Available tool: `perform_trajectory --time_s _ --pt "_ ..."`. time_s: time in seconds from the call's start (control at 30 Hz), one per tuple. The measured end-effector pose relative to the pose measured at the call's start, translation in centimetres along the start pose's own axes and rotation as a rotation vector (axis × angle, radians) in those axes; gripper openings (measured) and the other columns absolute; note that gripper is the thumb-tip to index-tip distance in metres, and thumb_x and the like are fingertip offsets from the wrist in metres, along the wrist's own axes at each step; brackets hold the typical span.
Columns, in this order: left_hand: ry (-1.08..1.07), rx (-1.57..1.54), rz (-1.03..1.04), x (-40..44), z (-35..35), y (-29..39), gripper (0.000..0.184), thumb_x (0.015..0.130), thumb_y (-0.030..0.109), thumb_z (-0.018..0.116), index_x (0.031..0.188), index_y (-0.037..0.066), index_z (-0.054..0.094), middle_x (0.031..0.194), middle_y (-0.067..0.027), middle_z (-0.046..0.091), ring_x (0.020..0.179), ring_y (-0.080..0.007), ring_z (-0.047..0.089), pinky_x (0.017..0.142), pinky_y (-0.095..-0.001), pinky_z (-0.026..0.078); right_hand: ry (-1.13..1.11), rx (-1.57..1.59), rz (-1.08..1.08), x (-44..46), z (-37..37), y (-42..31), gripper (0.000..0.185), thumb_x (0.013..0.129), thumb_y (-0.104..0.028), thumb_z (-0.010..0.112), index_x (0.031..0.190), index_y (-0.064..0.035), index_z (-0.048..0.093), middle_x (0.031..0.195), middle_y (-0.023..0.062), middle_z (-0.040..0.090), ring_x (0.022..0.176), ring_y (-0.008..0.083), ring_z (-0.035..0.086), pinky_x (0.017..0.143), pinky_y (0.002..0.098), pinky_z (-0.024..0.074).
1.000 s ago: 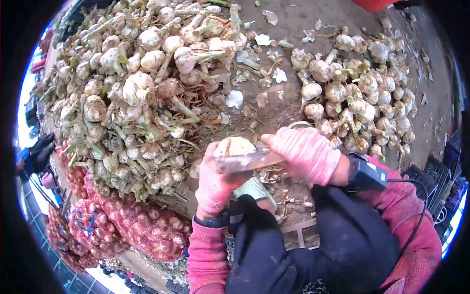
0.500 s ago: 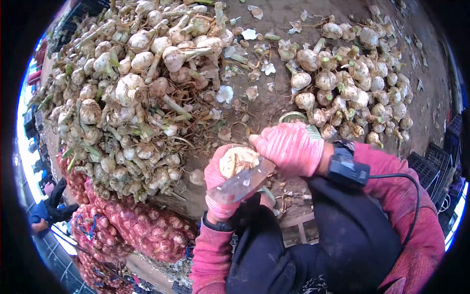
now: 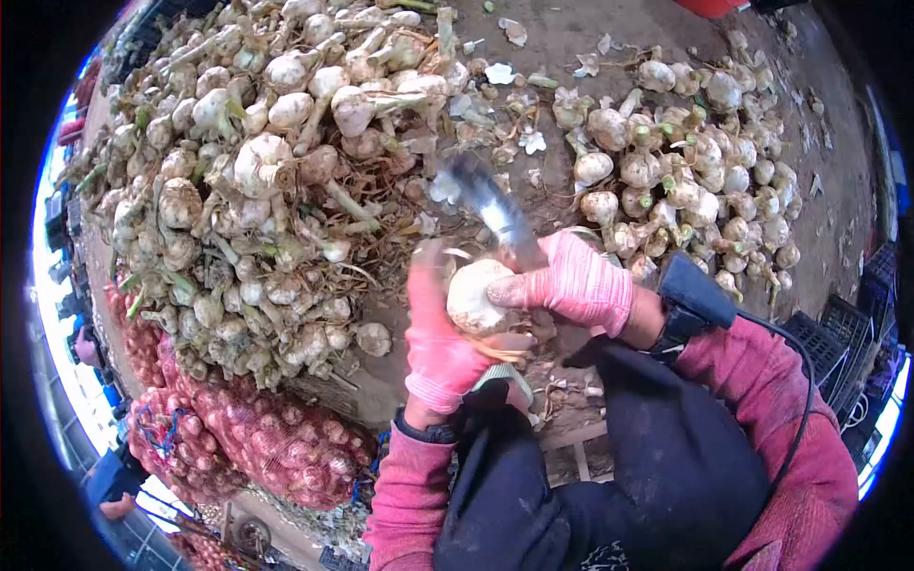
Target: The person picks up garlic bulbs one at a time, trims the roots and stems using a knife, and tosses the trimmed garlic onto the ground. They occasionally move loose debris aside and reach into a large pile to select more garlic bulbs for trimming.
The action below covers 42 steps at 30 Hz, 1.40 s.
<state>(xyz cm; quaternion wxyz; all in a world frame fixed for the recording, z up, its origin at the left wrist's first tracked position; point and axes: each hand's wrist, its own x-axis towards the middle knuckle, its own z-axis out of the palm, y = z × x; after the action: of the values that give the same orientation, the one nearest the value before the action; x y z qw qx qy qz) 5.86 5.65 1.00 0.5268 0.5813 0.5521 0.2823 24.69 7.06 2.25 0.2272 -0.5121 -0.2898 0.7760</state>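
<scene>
A pale garlic bulb (image 3: 470, 303) is in the grip of my left hand (image 3: 434, 344), which wears a pink glove and has its fingers curled around the bulb's left side. My gloved right hand (image 3: 583, 284) grips a knife (image 3: 503, 217) with its wide blade pointing up and away, slightly blurred. The right thumb presses on the bulb's face. Under the bulb, some stalk or root strands show between the hands. Beyond my left hand lies a large heap of untrimmed garlic (image 3: 257, 209).
A smaller pile of short-stemmed garlic bulbs (image 3: 700, 176) lies to the right. Red mesh sacks (image 3: 276, 438) full of bulbs stand at lower left. Black crates (image 3: 843, 328) sit at the right edge. A person's hand (image 3: 118, 506) shows at far left. Peelings litter the ground.
The blade has swung from across the bulb's near side to pointing up and away. My right thumb has come onto the bulb. A red object has appeared at the top right.
</scene>
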Motion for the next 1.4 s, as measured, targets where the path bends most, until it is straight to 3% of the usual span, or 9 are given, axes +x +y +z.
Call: perform_trajectory --time_s 0.17,0.47,0.77,0.9,0.93,0.97,1.03,1.27,1.4 --pt "0.080 -1.011 -0.420 -0.4 -0.8 -0.5 0.046 0.081 0.006 0.058 0.123 -0.001 0.043 0.111 -0.0109 0.055 0.099 -0.0170 0.055 0.085 -0.0285 0.045 -0.163 -0.234 -0.345 0.7 0.1 -0.5 0.049 0.070 -0.019 0.074 0.114 -0.0049 0.058 0.098 0.0094 0.065 0.089 0.0114 0.060 0.078 0.0269 0.0472" --pt "0.169 -0.051 -0.127 0.0 -1.1 -0.2 0.019 0.074 0.008 0.068 0.092 0.002 0.063 0.078 -0.0062 0.064 0.072 -0.0107 0.059 0.067 -0.0249 0.047 0.196 -1.322 -0.499 5.7 -4.7 2.6 0.031 0.070 -0.011 0.060 0.100 -0.0081 0.062 0.075 0.0125 0.060 0.075 0.0325 0.060 0.065 0.0393 0.0494" --pt "0.062 -1.004 -0.070 4.2 -4.5 5.3 0.058 0.081 0.017 0.062 0.130 0.004 0.036 0.115 -0.0110 0.053 0.100 -0.0246 0.056 0.078 -0.0418 0.052 1.309 -0.288 -0.261 -2.5 -15.4 -4.7 0.028 0.083 -0.031 0.062 0.096 -0.0061 0.067 0.072 0.0028 0.063 0.064 0.0074 0.056 0.057 0.0221 0.0431" --pt "0.366 -0.734 -0.193 7.0 -11.8 2.0 0.035 0.085 0.024 0.056 0.113 0.005 0.048 0.092 -0.0055 0.055 0.080 -0.0225 0.059 0.069 -0.0386 0.053 0.866 -0.186 -0.613 -10.0 -30.5 0.4 0.036 0.093 -0.016 0.040 0.127 -0.0074 0.049 0.114 0.0043 0.059 0.095 0.0139 0.056 0.084 0.0258 0.0437" --pt "0.425 -0.791 -0.177 7.7 -12.0 0.7 0.027 0.085 0.025 0.058 0.101 0.004 0.052 0.088 -0.0059 0.056 0.075 -0.0220 0.058 0.067 -0.0413 0.053 0.666 -0.887 -1.189 -7.2 -19.3 -3.4 0.040 0.084 -0.013 0.046 0.122 -0.0245 0.056 0.052 -0.0084 0.024 0.040 0.0022 0.022 0.035 0.0162 0.0191" --pt "0.457 -0.803 -0.438 9.9 -12.2 2.6 0.024 0.085 0.027 0.059 0.094 0.004 0.056 0.081 -0.0062 0.056 0.069 -0.0210 0.057 0.064 -0.0417 0.053 0.605 -0.829 -1.229 -4.7 -19.6 -3.0 0.040 0.084 -0.013 0.046 0.122 -0.0245 0.056 0.052 -0.0084 0.024 0.040 0.0022 0.022 0.035 0.0162 0.0191" --pt "0.551 -1.006 -0.409 12.7 -11.7 2.3 0.020 0.085 0.025 0.061 0.089 0.006 0.059 0.074 -0.0035 0.056 0.062 -0.0167 0.055 0.053 -0.0336 0.050 0.723 -0.129 -0.749 -0.9 -21.7 -1.2 0.037 0.092 -0.022 0.043 0.125 -0.0061 0.051 0.113 0.0054 0.058 0.098 0.0142 0.053 0.086 0.0259 0.0406" --pt "0.493 -0.812 -0.309 11.3 -11.4 -0.8 0.027 0.069 0.006 0.064 0.094 -0.002 0.060 0.092 -0.0093 0.061 0.080 -0.0196 0.058 0.070 -0.0304 0.046 0.498 -0.110 -0.097 2.6 -2.1 -9.9 0.029 0.078 -0.014 0.063 0.104 -0.0018 0.062 0.091 0.0063 0.064 0.078 0.0126 0.059 0.072 0.0251 0.0459" --pt "0.123 -0.761 -0.188 7.2 -8.4 -0.5 0.071 0.059 -0.015 0.049 0.128 0.000 0.041 0.114 -0.0109 0.057 0.102 -0.0206 0.057 0.083 -0.0290 0.049 0.331 -0.787 -0.650 2.7 -2.1 -7.7 0.028 0.074 -0.011 0.065 0.100 -0.0031 0.062 0.086 0.0095 0.064 0.075 0.0207 0.062 0.069 0.0308 0.0484"
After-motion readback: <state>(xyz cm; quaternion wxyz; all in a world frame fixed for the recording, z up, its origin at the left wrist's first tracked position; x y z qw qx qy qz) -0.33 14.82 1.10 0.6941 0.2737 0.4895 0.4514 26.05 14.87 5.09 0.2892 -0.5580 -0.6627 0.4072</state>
